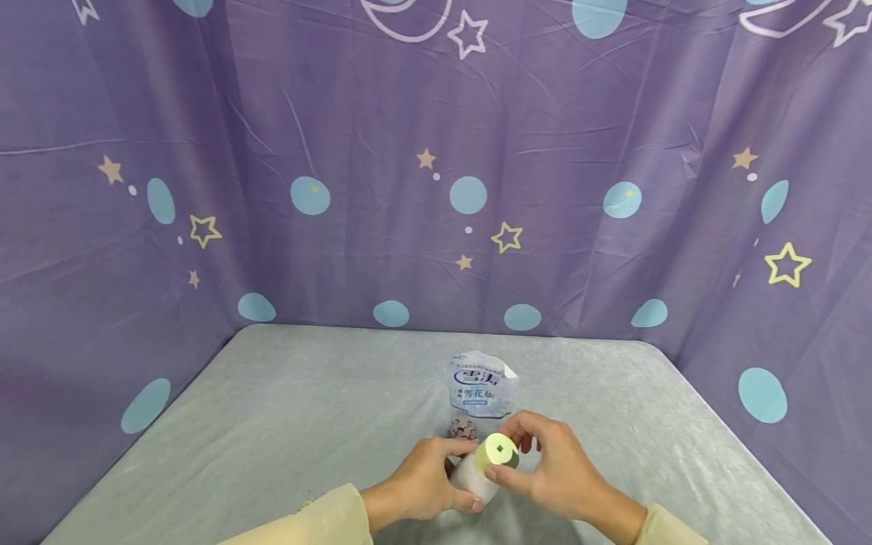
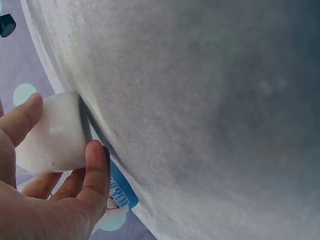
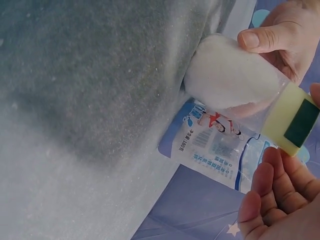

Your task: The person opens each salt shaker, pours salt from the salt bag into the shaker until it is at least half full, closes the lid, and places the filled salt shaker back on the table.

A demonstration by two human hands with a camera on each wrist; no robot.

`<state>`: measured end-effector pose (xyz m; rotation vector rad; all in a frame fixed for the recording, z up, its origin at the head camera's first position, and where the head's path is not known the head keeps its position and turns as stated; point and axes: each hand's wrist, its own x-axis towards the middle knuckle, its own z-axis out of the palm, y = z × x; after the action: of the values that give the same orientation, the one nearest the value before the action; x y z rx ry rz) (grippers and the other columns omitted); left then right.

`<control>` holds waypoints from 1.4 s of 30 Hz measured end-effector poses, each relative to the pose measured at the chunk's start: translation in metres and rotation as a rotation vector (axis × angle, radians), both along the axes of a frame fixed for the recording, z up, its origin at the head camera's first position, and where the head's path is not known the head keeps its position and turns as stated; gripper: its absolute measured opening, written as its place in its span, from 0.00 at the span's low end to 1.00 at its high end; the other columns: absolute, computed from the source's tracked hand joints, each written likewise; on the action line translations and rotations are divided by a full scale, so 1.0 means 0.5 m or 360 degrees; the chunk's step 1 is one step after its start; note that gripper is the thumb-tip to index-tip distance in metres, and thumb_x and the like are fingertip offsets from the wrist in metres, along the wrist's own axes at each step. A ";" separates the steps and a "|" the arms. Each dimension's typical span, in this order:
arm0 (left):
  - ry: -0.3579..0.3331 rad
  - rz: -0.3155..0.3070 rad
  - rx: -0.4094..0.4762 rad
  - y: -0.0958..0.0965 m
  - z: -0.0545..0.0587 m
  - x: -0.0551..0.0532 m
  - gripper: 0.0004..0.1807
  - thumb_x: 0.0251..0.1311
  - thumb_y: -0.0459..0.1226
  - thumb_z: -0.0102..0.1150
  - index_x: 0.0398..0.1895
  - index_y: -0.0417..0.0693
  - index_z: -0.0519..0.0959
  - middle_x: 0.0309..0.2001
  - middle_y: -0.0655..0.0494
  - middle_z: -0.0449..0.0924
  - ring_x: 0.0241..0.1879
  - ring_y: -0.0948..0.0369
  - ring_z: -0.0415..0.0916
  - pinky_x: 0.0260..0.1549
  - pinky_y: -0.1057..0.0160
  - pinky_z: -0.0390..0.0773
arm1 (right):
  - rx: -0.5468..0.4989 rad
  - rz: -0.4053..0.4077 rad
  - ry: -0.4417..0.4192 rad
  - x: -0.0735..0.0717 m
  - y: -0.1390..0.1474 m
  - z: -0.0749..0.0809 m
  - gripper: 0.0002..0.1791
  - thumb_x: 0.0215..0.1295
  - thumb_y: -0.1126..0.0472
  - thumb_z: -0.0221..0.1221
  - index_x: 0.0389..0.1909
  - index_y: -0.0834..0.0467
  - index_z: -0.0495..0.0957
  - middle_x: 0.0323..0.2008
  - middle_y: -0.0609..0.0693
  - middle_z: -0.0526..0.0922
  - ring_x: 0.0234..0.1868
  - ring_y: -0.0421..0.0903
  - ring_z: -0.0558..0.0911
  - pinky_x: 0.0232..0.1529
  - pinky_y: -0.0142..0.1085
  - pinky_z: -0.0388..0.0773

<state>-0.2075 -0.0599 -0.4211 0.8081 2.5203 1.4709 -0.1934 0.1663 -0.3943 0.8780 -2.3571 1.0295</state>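
A clear jar (image 1: pixel 468 478) filled with white, salt-like grains stands tilted over the near part of the table. My left hand (image 1: pixel 425 478) grips the jar's body, thumb on one side and fingers round the other, as the left wrist view shows. On top of the jar sits a pale yellow-green cap (image 1: pixel 499 450) with a dark green label (image 3: pixel 301 121) on its side. My right hand (image 1: pixel 555 465) pinches this cap between thumb and fingertips. Right behind the jar a salt packet (image 1: pixel 482 390), printed blue and white, stands upright with its top corner cut or torn.
Pale grey cloth covers the table (image 1: pixel 306 409). Purple curtains (image 1: pixel 381 250) with stars and blue dots hang along the back and both sides. A small dark object (image 2: pixel 7 25) shows at the upper left corner of the left wrist view.
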 end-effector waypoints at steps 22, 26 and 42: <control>0.0003 0.0020 -0.0011 -0.001 -0.001 0.001 0.32 0.37 0.33 0.86 0.52 0.55 0.87 0.37 0.66 0.84 0.28 0.65 0.79 0.30 0.68 0.78 | 0.0035 -0.0063 -0.0045 0.000 0.000 0.002 0.23 0.47 0.47 0.81 0.41 0.42 0.80 0.30 0.33 0.79 0.31 0.37 0.76 0.33 0.31 0.73; 0.0031 0.0014 -0.0020 -0.001 -0.001 -0.001 0.31 0.37 0.33 0.86 0.51 0.56 0.87 0.36 0.67 0.84 0.28 0.66 0.79 0.30 0.68 0.78 | 0.0057 0.0064 0.0070 -0.002 0.007 0.005 0.30 0.44 0.54 0.82 0.51 0.45 0.81 0.35 0.35 0.79 0.34 0.36 0.76 0.34 0.32 0.72; 0.0000 0.0002 -0.0023 0.000 0.004 0.002 0.31 0.38 0.33 0.86 0.52 0.55 0.87 0.37 0.67 0.84 0.28 0.65 0.80 0.30 0.68 0.78 | 0.0143 0.0141 -0.0005 0.001 0.011 0.013 0.28 0.45 0.63 0.79 0.49 0.45 0.82 0.39 0.33 0.80 0.37 0.36 0.76 0.37 0.34 0.72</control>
<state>-0.2067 -0.0601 -0.4192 0.8045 2.5288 1.4509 -0.1930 0.1717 -0.3876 1.0234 -2.4021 0.9654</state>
